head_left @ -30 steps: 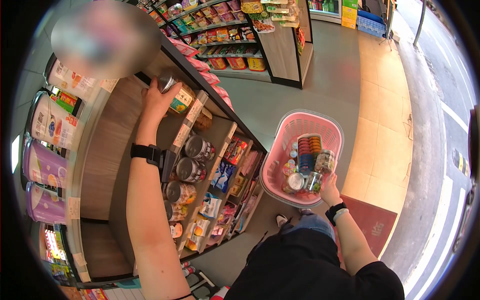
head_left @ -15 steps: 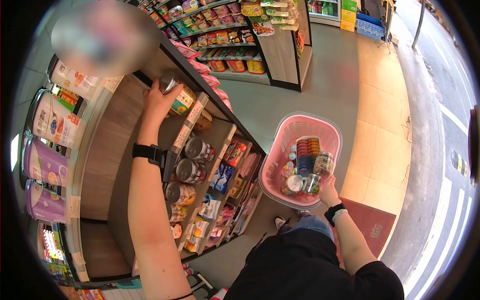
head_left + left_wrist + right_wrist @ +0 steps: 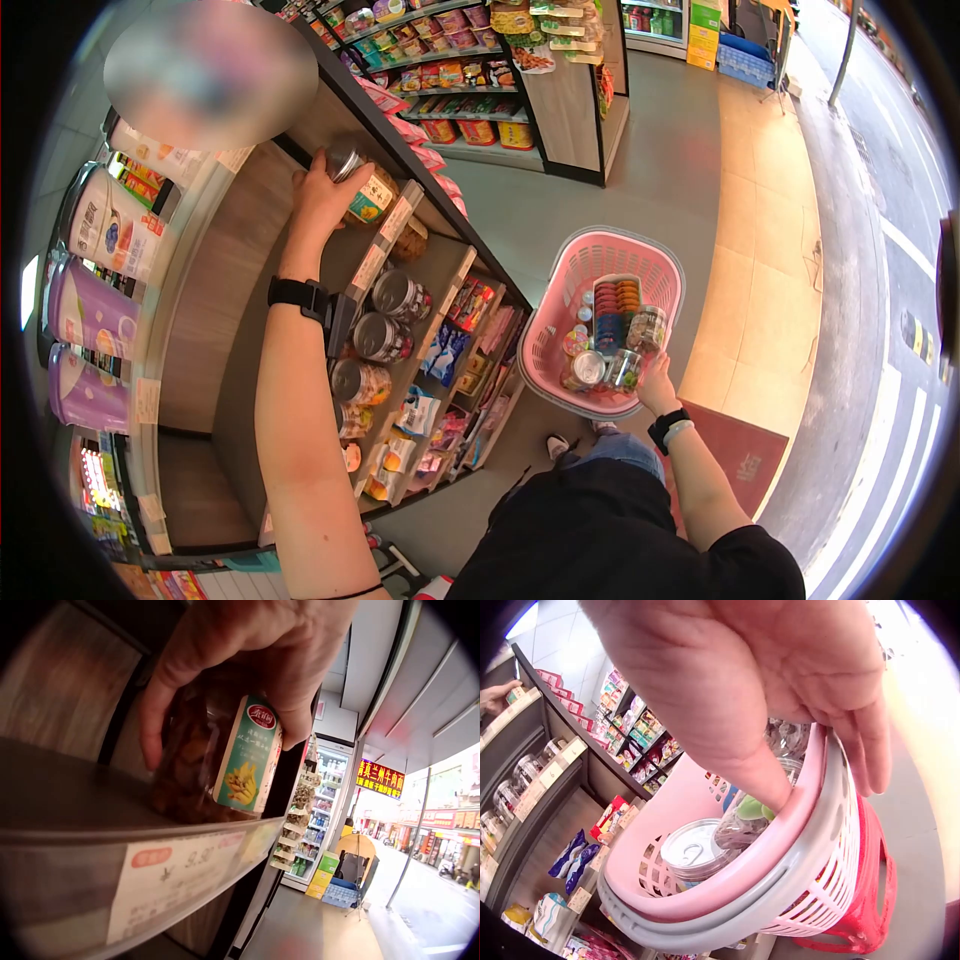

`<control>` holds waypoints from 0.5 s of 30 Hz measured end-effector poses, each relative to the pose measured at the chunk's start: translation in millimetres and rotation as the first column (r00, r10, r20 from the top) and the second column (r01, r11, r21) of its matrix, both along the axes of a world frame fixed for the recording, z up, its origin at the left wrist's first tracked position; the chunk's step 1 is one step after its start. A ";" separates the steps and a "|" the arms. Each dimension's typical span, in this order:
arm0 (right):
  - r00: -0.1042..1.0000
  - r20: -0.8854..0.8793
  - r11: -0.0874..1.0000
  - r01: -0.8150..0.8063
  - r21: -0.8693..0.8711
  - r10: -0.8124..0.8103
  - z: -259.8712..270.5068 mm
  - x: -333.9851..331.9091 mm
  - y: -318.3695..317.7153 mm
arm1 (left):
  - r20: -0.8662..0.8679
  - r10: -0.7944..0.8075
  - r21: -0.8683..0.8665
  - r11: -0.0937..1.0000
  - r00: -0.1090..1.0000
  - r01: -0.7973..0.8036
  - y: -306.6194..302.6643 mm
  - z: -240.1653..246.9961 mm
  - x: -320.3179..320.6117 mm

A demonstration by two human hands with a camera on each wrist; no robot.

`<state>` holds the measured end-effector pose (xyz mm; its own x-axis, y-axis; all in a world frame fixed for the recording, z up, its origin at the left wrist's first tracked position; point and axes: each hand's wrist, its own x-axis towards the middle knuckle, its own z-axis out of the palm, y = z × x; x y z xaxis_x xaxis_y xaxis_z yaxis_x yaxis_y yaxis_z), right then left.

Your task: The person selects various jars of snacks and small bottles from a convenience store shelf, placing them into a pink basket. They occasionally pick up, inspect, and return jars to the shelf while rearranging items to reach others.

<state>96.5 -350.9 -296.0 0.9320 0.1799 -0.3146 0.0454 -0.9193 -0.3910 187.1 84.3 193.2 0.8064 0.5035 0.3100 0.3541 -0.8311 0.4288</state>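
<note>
My left hand (image 3: 318, 208) grips a lidded jar (image 3: 372, 198) from above on the upper shelf, fingers spread round its sides. In the left wrist view the jar's dark contents and its green-and-cream label (image 3: 244, 761) show, with its base right at the shelf's front edge. Low on the right, my right hand (image 3: 656, 388) holds the rim of a pink plastic basket (image 3: 543, 335), thumb inside and fingers over the outside. Inside the basket lie a clear-lidded jar (image 3: 648, 328), a ring-pull can (image 3: 694, 847), a tray of colourful round items (image 3: 617, 310) and other small containers.
Below the upper shelf stand several dark-lidded jars (image 3: 383, 337) and bagged snacks (image 3: 443, 355). A price tag strip (image 3: 176, 874) runs along the shelf edge. Purple tubs (image 3: 90, 385) stand at far left. Red plastic (image 3: 870, 892) shows under the basket. A snack rack (image 3: 470, 75) stands behind.
The head view has shifted slightly. My left hand keeps its hold on the jar in the same place, and my right hand stays on the basket rim.
</note>
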 end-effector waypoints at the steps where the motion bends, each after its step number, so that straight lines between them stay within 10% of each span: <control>1: 0.998 -0.062 1.000 0.010 0.015 -0.009 9.3 0.6 1.5 | 0.000 0.005 0.000 1.000 1.000 -0.005 0.5 -0.4 0.2; 5: 0.984 0.053 0.972 -0.158 -0.176 0.170 -16.3 1.6 1.0 | -0.023 0.001 0.010 1.000 1.000 -0.001 6.2 -1.7 2.0; 10: 0.947 -0.238 0.943 -0.264 -0.202 0.214 95.6 7.3 14.9 | -0.022 -0.041 0.031 0.999 0.999 0.042 22.4 -8.4 9.2; 15: 0.996 -0.082 0.999 -0.043 -0.009 0.042 44.6 2.3 7.9 | -0.026 -0.030 0.175 0.984 0.999 0.034 34.3 -13.7 11.5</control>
